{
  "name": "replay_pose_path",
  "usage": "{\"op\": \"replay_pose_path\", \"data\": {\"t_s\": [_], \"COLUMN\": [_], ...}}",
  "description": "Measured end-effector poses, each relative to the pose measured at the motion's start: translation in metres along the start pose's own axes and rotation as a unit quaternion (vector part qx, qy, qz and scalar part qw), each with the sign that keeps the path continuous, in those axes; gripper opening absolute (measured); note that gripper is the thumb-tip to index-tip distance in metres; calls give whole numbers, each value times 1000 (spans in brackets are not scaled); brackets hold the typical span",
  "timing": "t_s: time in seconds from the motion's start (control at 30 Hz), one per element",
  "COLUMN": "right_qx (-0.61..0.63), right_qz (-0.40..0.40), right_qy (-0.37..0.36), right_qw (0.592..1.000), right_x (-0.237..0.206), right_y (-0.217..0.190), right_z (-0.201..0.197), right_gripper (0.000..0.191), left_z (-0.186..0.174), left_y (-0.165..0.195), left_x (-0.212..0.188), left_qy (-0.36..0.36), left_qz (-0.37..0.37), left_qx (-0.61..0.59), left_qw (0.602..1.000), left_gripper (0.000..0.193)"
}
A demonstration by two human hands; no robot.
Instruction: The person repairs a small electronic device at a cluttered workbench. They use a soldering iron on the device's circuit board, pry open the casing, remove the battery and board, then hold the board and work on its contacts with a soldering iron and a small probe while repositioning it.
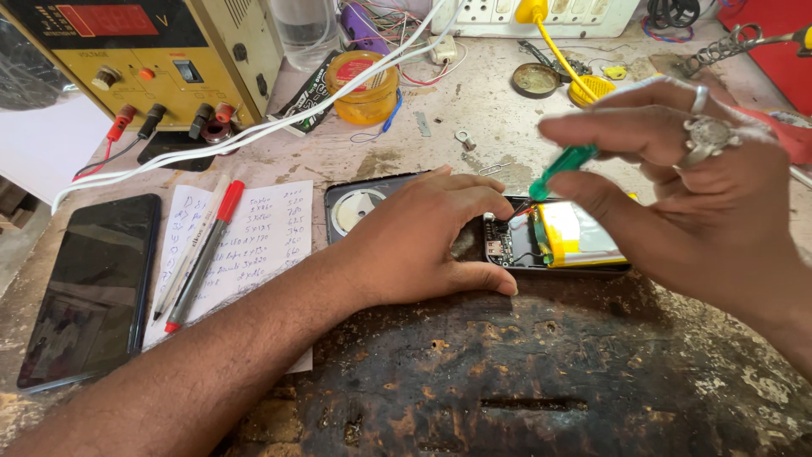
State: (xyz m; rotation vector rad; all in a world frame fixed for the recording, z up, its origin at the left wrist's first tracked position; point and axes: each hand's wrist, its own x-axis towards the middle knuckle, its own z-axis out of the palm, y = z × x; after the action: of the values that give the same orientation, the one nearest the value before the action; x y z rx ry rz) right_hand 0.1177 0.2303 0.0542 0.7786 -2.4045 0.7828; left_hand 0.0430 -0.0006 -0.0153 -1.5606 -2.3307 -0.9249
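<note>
An opened black device (372,207) lies flat on the bench, showing a small circuit board (499,241) and a yellow-wrapped battery pack (579,233). My left hand (423,241) rests on the device's middle, fingers curled over its casing, pressing it down. My right hand (694,178), with rings on two fingers, pinches a green-handled screwdriver (562,167) whose tip points down at the board beside the battery.
A dark phone (93,283) lies at the left beside a handwritten sheet (262,237) with a red pen (205,254). A yellow bench power supply (161,55), an orange tub (365,85), white cables and a power strip (541,15) crowd the back.
</note>
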Motion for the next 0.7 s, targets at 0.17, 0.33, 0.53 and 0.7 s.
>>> {"op": "replay_pose_path", "data": {"t_s": [0.17, 0.33, 0.53, 0.7], "right_qx": [-98, 68, 55, 93], "right_qz": [-61, -7, 35, 65], "right_qy": [20, 34, 61, 111], "right_qw": [993, 997, 996, 987], "right_x": [1, 2, 3, 7], "right_y": [-5, -5, 0, 6], "right_z": [0, 0, -7, -15], "right_gripper": [48, 26, 25, 27], "left_z": [0, -1, 0, -3], "left_y": [0, 0, 2, 10], "left_x": [0, 0, 3, 16], "left_qy": [3, -5, 35, 35], "left_qz": [2, -10, -26, -35], "left_qx": [0, -5, 15, 70], "left_qw": [1000, 1000, 999, 996], "left_gripper": [71, 69, 26, 13]}}
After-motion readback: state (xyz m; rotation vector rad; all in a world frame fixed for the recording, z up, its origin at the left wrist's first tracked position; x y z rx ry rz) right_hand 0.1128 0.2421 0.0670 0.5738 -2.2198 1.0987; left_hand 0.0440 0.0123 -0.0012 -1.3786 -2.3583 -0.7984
